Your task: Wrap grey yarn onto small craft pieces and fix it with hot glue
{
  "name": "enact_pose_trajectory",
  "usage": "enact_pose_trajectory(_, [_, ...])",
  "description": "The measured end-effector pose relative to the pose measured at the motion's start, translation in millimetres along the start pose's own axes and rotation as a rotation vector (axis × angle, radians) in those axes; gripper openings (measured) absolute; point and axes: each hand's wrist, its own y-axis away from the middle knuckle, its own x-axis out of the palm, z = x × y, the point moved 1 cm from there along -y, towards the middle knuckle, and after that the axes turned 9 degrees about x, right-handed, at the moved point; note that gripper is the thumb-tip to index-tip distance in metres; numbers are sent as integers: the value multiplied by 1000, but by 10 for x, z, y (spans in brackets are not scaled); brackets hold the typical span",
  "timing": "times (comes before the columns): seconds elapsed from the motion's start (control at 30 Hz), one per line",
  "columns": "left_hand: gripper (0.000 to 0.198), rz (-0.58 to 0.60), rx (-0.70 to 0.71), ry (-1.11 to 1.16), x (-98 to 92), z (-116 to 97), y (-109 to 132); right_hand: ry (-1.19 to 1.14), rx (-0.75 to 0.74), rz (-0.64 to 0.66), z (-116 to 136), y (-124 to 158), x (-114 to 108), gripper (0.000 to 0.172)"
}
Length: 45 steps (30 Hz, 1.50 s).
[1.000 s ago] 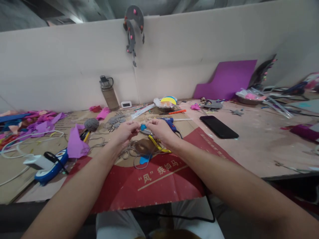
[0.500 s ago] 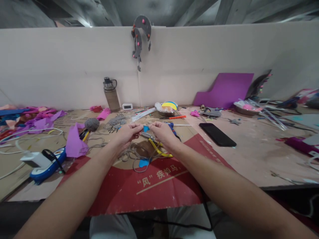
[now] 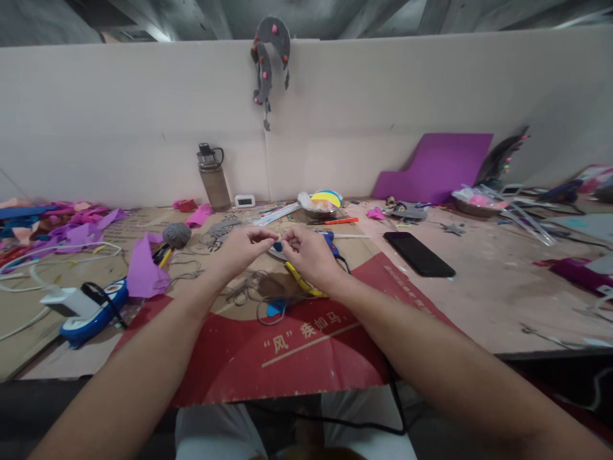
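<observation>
My left hand (image 3: 246, 248) and my right hand (image 3: 306, 252) meet over the middle of the cardboard, fingertips nearly touching. Between them is a small blue piece (image 3: 278, 245), pinched by both hands and partly hidden by the fingers. Under my right hand lies a yellow-handled tool (image 3: 302, 281). Tangled grey yarn (image 3: 249, 287) spreads below my hands, with another blue piece (image 3: 276, 308) at its near edge.
A grey yarn ball (image 3: 177, 235), purple felt (image 3: 146, 265) and a blue power strip (image 3: 96, 316) lie left. A bottle (image 3: 214, 182) stands behind. To the right are a black phone (image 3: 418, 253) and a purple sheet (image 3: 438, 169). A foil bowl (image 3: 320, 211) sits at the back.
The blue piece between my fingertips shows less than before and looks darker. My fingers have shifted around it. The whole view has moved slightly.
</observation>
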Motion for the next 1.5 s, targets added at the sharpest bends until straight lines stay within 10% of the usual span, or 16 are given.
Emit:
enact_pose_trajectory(0.43, [12, -50, 91, -174, 32, -24, 39, -6, -25, 16, -9, 29, 20, 18])
enact_pose_trajectory(1.5, [12, -41, -158, 364, 127, -6, 33, -165, -21, -33, 28, 26, -21, 11])
